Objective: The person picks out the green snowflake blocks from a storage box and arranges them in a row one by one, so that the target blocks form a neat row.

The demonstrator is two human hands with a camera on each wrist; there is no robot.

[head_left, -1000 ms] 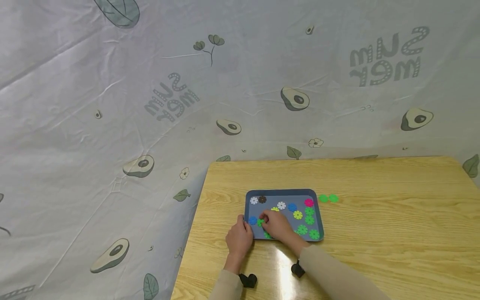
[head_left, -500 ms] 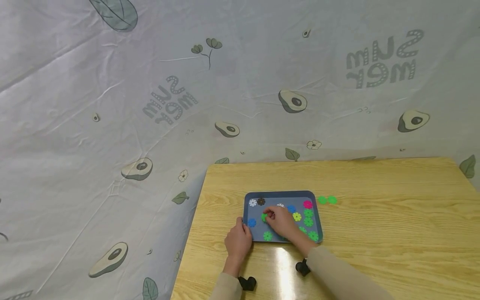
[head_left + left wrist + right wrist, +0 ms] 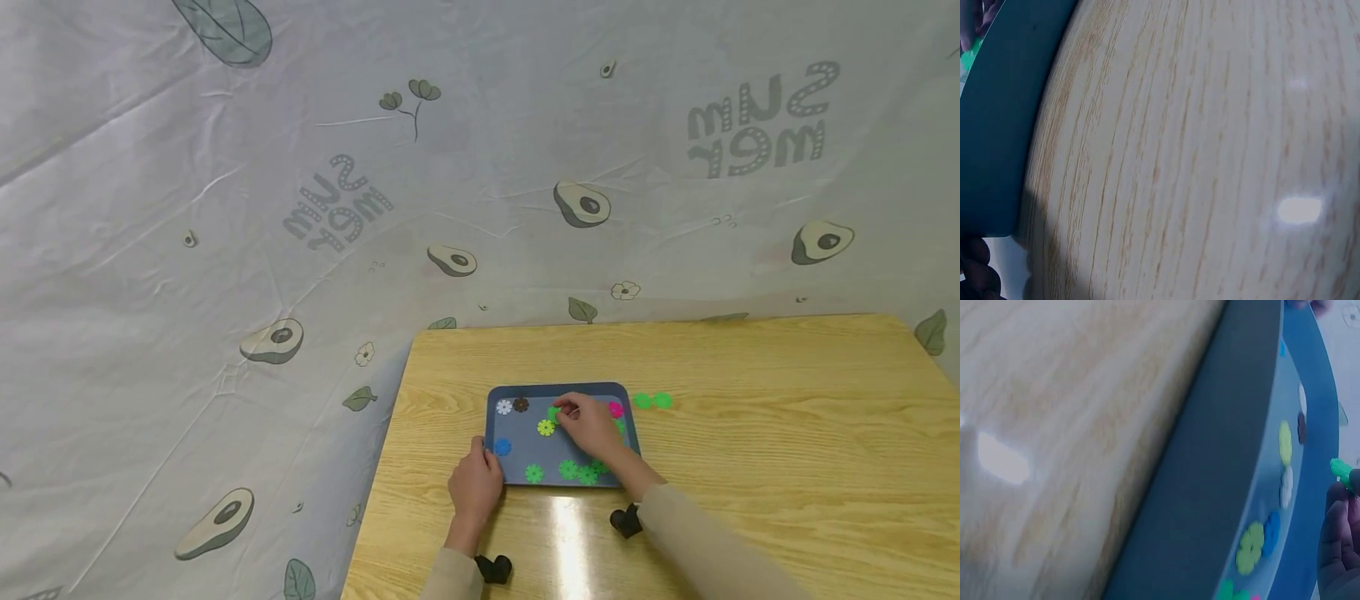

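My right hand (image 3: 591, 427) pinches a green snowflake-shaped plastic disc (image 3: 553, 414) between thumb and fingers, over the back middle of the blue-grey tray (image 3: 517, 458). In the right wrist view the disc (image 3: 1340, 470) is held up at the fingertips, above the tray. My left hand (image 3: 476, 485) grips the tray's front left corner. Inside the tray lie a yellow disc (image 3: 545, 427), a blue disc (image 3: 503, 447), a white disc (image 3: 504, 407), a brown disc (image 3: 521, 405), a pink disc (image 3: 615, 409) and several green ones (image 3: 568, 469). My right hand and forearm hide part of the tray's right side.
Two green discs (image 3: 652, 401) lie side by side on the wooden table (image 3: 787, 433), just right of the tray. A patterned cloth (image 3: 510, 167) hangs behind the table and along its left. Black wrist cameras (image 3: 493, 570) sit by both sleeves.
My right hand has picked up the green disc beside the blue one and carried it rightward and towards the back of the tray. My left hand stays at the tray's corner.
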